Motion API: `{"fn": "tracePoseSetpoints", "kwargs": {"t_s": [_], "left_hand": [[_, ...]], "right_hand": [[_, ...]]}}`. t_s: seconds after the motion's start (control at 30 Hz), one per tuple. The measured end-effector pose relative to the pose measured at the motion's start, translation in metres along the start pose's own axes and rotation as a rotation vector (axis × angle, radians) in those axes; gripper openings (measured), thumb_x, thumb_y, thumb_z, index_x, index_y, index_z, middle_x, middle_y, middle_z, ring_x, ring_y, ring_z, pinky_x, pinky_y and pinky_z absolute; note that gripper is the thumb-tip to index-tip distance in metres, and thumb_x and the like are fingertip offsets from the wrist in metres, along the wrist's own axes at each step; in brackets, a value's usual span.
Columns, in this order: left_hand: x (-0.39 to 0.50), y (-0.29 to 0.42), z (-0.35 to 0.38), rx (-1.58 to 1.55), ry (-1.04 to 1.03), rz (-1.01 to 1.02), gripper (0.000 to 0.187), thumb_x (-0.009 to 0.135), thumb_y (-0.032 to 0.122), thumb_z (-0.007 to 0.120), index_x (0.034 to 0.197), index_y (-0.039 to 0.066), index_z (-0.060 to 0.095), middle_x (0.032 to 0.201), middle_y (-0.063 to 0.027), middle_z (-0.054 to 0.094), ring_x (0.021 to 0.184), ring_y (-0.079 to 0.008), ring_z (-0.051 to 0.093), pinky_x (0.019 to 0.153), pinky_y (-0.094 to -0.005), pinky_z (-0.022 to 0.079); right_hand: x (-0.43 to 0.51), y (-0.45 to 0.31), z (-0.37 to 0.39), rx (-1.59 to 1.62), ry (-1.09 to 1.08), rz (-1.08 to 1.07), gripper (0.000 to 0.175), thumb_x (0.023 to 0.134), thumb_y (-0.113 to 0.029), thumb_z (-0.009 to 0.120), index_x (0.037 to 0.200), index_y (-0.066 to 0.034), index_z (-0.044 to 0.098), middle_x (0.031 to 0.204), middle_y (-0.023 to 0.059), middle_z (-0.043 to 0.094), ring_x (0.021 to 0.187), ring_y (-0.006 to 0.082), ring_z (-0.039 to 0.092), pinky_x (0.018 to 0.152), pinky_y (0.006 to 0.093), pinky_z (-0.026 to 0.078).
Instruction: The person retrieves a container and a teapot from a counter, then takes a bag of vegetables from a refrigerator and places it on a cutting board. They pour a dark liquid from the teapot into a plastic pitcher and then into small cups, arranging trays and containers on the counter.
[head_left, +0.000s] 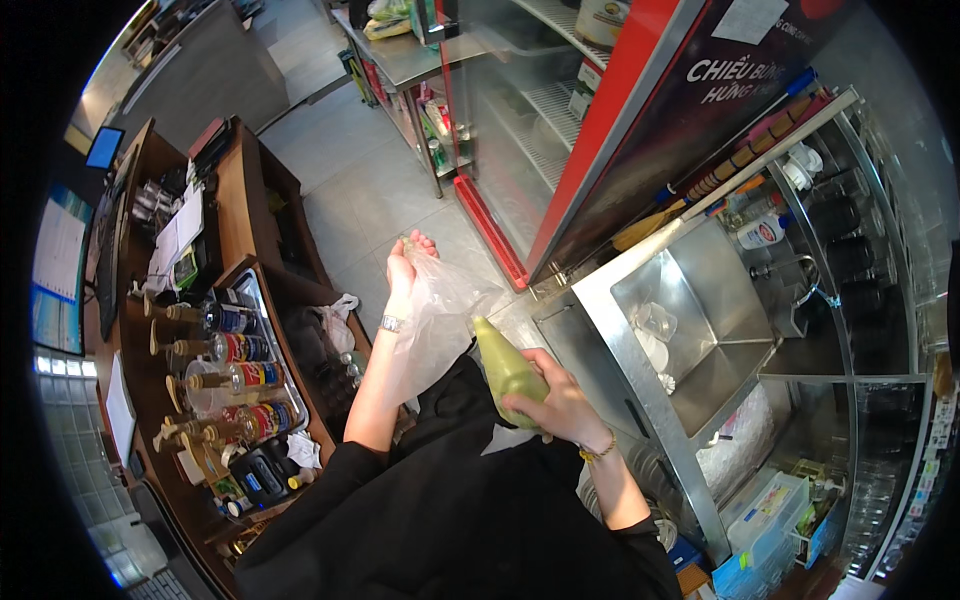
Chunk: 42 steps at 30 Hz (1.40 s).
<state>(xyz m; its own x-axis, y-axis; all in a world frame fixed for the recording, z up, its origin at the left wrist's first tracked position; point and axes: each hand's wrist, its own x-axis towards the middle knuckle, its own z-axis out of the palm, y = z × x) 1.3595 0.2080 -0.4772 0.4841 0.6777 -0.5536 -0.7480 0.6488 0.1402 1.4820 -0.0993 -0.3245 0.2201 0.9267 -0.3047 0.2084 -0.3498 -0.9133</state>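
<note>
My right hand (551, 394) grips a piping bag (511, 367) full of pale green filling, its narrow tip pointing up and away from me. A white end of the bag shows below that hand. Gathered in the fingers of my left hand (409, 259) is the top of a clear plastic bag (442, 315), which hangs down beside my forearm. Whether anything lies inside the clear bag cannot be made out. The two bags are close together, with the tip of the piping bag near the clear plastic.
A steel sink (690, 322) with plastic cups is on the right. A red-framed glass-door refrigerator (517, 150) stands ahead. Syrup bottles with pumps (247, 375) line a tray on the left wooden counter (232, 202). A monitor (60, 277) sits at far left.
</note>
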Motion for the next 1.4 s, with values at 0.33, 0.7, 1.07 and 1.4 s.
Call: {"fn": "tracePoseSetpoints", "kwargs": {"t_s": [0.33,0.7,1.07,1.4], "left_hand": [[-0.119,-0.041,0.082,0.421,-0.467,0.392,0.061,0.100,0.019,0.054,0.151,0.012,0.022,0.115,-0.0131,0.058,0.092,-0.0223,0.065,0.077,-0.0362,0.059],[-0.104,0.058,0.091,0.490,-0.555,0.398,0.092,0.086,-0.002,0.065,0.149,0.020,0.001,0.140,-0.0236,0.044,0.117,-0.0347,0.060,0.091,-0.0483,0.058],[-0.045,0.222,0.140,0.853,-0.640,0.770,0.121,0.070,0.002,0.086,0.153,0.016,-0.002,0.128,-0.0166,0.052,0.116,-0.0259,0.059,0.096,-0.0427,0.053],[0.101,0.347,0.194,0.533,-0.349,0.531,0.057,0.105,0.048,0.034,0.147,0.011,0.027,0.108,-0.0183,0.063,0.099,-0.0285,0.066,0.090,-0.0419,0.054]], "right_hand": [[0.049,-0.039,0.046,0.251,0.312,-0.163,0.077,0.067,-0.010,0.088,0.129,0.0045,0.044,0.112,0.0143,0.062,0.107,0.0215,0.063,0.086,0.0356,0.055],[0.163,-0.065,0.116,0.313,0.380,-0.465,0.047,0.084,0.001,0.069,0.130,0.0058,0.056,0.129,0.0151,0.060,0.114,0.0227,0.060,0.098,0.0353,0.048],[0.314,-0.139,0.197,0.716,0.197,-0.292,0.050,0.086,0.002,0.068,0.134,0.0048,0.054,0.141,0.0139,0.050,0.123,0.0233,0.054,0.103,0.0370,0.046],[0.498,-0.172,0.216,0.188,0.302,-0.428,0.036,0.093,-0.007,0.058,0.126,0.0059,0.060,0.124,0.0117,0.062,0.109,0.0213,0.061,0.096,0.0345,0.049]]}}
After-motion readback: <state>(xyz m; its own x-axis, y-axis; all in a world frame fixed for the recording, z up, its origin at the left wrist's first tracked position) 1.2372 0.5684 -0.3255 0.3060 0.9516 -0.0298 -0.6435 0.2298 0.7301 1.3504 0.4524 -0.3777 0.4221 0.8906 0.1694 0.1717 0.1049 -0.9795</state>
